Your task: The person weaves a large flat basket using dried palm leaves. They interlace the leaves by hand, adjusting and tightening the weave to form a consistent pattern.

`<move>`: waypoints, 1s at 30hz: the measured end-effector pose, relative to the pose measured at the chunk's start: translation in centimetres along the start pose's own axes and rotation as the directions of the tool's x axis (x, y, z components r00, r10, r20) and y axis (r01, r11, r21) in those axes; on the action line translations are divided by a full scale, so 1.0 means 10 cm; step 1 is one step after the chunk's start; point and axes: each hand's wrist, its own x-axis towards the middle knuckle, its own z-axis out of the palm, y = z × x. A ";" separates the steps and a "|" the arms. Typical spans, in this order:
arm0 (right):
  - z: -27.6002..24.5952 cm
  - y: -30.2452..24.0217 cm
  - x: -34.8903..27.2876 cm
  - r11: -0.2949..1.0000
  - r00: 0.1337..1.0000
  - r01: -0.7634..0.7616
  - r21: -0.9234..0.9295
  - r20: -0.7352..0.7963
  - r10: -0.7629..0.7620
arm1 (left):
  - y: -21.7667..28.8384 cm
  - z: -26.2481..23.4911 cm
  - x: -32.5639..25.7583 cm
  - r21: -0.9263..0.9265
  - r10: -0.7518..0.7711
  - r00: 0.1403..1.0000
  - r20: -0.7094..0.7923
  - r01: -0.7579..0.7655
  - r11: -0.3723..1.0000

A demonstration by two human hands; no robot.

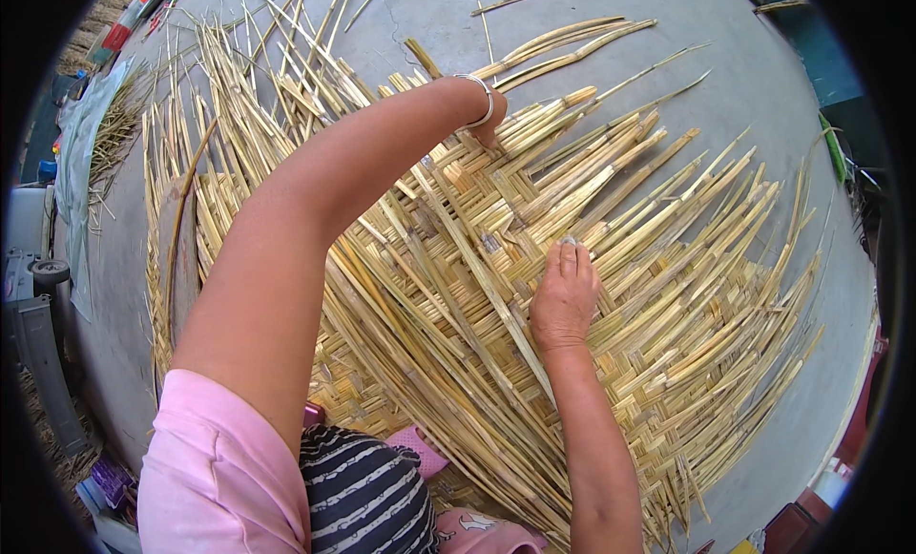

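While woven mat (515, 188) lies on floor (754, 72), left hand (489, 129) far, right hand (565, 301) nearer, we best keep strips (420, 344) flat, snug (whether fingers grip any, we cannot tell).

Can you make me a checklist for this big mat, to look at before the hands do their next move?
1. Mat lies on the floor: ok.
2. Left hand is at the weave's far part: ok.
3. Right hand is on the mat, fingers pointing away from the person: ok.
4. Fingers of both hands pinching a strip: cannot tell, the hands hide it.
5. Weave free of loose strips: not ok, a long bunch lies across it.
6. Strip ends even: not ok, they stick out at different lengths.
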 end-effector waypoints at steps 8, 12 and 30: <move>0.09 -0.04 -0.05 1.000 1.000 0.011 0.006 -0.027 -0.011 | 0.03 0.45 -0.27 -0.006 0.187 0.839 -0.511 -0.220 0.975; 0.08 0.02 -0.08 1.000 1.000 -0.003 0.012 -0.017 0.003 | 0.42 0.71 -0.53 -0.076 0.261 0.777 -0.573 -0.367 0.927; -0.82 -0.06 -1.47 0.973 0.973 -0.153 0.171 0.199 0.117 | 0.61 0.92 -0.76 0.031 0.137 0.873 -0.467 -0.139 0.990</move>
